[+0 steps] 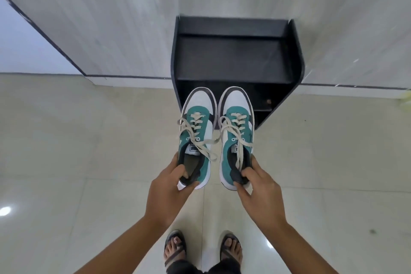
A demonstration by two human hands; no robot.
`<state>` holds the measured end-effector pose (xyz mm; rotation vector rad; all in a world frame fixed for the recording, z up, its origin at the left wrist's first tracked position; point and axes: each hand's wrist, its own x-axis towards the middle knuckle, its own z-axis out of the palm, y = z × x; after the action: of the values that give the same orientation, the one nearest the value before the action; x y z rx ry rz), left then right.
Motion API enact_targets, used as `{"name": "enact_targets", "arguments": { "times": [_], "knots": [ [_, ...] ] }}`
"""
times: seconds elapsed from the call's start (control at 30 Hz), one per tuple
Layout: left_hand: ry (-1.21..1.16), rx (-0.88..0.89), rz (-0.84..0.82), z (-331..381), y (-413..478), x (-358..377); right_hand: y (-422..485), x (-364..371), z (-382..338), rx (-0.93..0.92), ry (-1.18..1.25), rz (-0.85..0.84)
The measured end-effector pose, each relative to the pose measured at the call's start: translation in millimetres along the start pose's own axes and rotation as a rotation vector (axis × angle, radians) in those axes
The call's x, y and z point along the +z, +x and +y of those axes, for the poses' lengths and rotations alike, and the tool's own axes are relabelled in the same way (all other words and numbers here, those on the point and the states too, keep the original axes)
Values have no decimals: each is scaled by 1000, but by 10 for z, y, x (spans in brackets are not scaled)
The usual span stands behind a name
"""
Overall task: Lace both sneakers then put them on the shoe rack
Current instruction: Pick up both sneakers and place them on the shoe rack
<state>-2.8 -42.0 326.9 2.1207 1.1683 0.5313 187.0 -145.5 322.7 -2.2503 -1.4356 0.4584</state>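
Both sneakers were laced, their cream laces crossed through the eyelets with loose ends trailing, so the step in hand looked to be the carry to the rack [235, 55]. The left hand [169, 187] was clamped on the heel of the left sneaker [198, 131], thumb inside the collar and fingers under the sole; the right hand [258, 189] was clamped likewise on the heel of the right sneaker [236, 133], fingers curled into the opening. Each shoe stuck out forward from its hand, toe pointing at the rack, the pair level and just beside each other without clearly touching. They hung in the air above the floor [89, 140], their toes overlapping the front edge of the black rack, which stood against the wall with its upper shelf bare. The lower shelf was partly hidden behind the shoes. To do this well, the person would likely keep the heel grips firm, since the weight hung out ahead of the hands, and carry both shoes forward and down together onto the upper shelf, soles flat and toes toward the back edge. The loose lace ends could snag on the rack's front edge or drape off it, so tucking them in or lifting clear over that edge seemed wise. Setting the heels fully inside the front edge before letting go would keep the shoes from tipping out.
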Motion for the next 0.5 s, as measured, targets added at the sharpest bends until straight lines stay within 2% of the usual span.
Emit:
{"name": "enact_targets", "arguments": {
  "times": [0.17, 0.5],
  "knots": [
    [16, -16, 54, 325, 648, -304, 655, -448, -304, 0, 41, 60],
    [46, -79, 59, 197, 2134, -164, 2211, -349, -244, 0, 12, 94]
  ]
}}
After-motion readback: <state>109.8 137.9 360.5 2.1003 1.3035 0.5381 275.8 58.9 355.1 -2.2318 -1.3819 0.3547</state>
